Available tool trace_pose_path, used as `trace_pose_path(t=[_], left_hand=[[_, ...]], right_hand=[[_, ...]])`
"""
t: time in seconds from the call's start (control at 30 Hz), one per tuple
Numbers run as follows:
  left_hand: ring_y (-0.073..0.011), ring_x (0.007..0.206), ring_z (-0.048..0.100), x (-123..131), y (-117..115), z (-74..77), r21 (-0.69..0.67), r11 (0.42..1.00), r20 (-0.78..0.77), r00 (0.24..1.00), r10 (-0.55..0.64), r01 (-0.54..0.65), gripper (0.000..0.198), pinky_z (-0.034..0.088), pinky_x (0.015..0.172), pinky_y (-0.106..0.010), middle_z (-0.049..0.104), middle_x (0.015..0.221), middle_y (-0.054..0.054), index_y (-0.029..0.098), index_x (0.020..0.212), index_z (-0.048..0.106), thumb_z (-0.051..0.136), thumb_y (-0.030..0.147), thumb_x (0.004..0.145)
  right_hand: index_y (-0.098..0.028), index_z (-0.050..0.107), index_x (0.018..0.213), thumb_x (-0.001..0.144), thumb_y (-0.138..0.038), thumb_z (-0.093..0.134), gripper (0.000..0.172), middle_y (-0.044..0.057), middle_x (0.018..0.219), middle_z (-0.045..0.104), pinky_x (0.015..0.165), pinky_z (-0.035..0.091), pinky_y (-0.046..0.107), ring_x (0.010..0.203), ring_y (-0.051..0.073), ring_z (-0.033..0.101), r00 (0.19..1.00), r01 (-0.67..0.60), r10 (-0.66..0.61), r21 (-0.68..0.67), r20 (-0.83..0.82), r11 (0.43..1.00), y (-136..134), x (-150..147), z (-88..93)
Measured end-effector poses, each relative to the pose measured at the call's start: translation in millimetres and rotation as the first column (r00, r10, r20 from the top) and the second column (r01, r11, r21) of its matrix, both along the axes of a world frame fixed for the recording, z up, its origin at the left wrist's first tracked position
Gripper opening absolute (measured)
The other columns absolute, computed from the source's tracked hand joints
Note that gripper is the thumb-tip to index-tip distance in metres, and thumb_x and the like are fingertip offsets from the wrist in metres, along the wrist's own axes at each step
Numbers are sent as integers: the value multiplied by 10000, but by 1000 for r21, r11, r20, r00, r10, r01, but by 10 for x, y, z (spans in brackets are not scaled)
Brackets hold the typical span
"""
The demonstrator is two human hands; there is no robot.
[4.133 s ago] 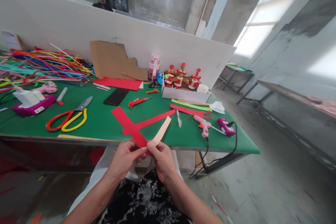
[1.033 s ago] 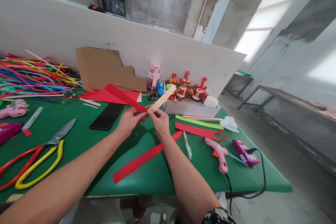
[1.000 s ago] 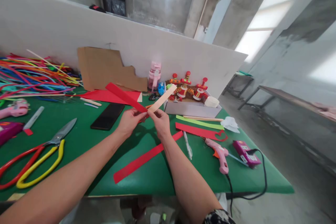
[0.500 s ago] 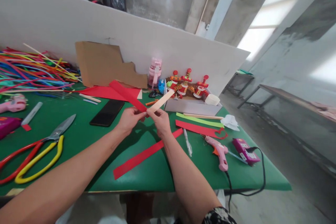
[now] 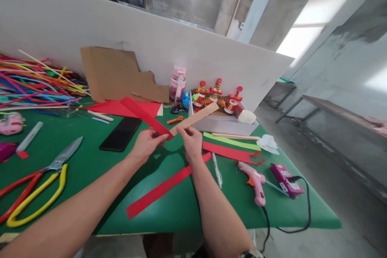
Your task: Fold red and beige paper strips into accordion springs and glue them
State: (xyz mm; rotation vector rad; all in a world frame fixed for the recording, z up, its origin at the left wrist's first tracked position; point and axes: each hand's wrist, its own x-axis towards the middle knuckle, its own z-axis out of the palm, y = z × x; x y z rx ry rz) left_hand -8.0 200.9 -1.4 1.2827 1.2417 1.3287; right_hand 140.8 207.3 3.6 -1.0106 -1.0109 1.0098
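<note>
My left hand [image 5: 147, 145] pinches the near end of a red paper strip [image 5: 142, 113] that slants up to the left above the green table [image 5: 90, 161]. My right hand [image 5: 191, 142] pinches the near end of a tan paper strip [image 5: 198, 116] that slants up to the right. The two strip ends meet in a V between my fingertips. A second, longer red strip [image 5: 165, 187] lies flat on the table beneath my right forearm.
Large scissors [image 5: 39, 185] with red and yellow handles lie at the left, a black phone [image 5: 121, 134] behind my left hand. A pink glue gun [image 5: 255, 181] with its cable, a purple device [image 5: 287, 180], green and red strips [image 5: 231, 147] and a box of figures [image 5: 222, 119] sit at the right.
Both hands rose from my lap to above the table with the two strips. In the last second the tan strip tilted lower to the right; the long red strip stayed on the table.
</note>
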Motion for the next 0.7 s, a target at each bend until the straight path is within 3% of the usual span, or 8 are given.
trace_pose_path(t=[0.17,0.27,0.47,0.57,0.63,0.7], left_hand=[[-147,520,543,-13,20,6,-3,999,32,999,36,-36,268,416,537,-265,642,536,-12,163,623,696,775,416,584],[-153,522,548,-3,8,16,-15,999,27,999,35,-35,280,419,530,-269,645,542,-18,164,620,697,774,429,575],[-152,489,533,-1,-20,21,-2,1000,-29,999,-26,26,268,418,504,-271,615,497,-12,173,596,692,765,431,593],[-153,486,542,-32,-2,28,-1,1000,-27,1000,0,0,253,424,493,-266,621,494,-12,177,592,693,774,416,592],[-157,500,559,-45,12,38,-7,1000,3,1000,28,-28,245,434,495,-266,650,526,-21,174,616,710,782,406,588],[-161,520,574,-42,18,46,-9,999,46,998,46,-45,251,450,513,-271,676,566,-27,172,661,733,787,404,582]], right_hand=[[-192,733,835,703,-419,731,262,30,874,740,781,523,306,824,189,640,998,-2,9,117,-60,993,3,29,52],[-198,746,905,665,-408,770,320,48,969,755,822,533,331,895,215,657,995,-62,69,91,-73,994,-12,5,61],[-187,703,696,681,-429,756,249,13,699,693,737,512,313,722,182,610,992,116,-114,41,-50,992,10,91,52],[-193,694,774,700,-510,726,328,17,748,688,742,508,297,732,168,604,981,171,-162,77,-110,982,23,144,86],[-198,703,900,681,-516,744,388,32,845,710,766,513,289,784,171,623,993,77,-68,96,-102,992,11,122,89],[-205,706,971,642,-488,786,442,37,889,728,757,523,284,805,179,639,993,-111,113,60,-21,992,-19,50,56]])
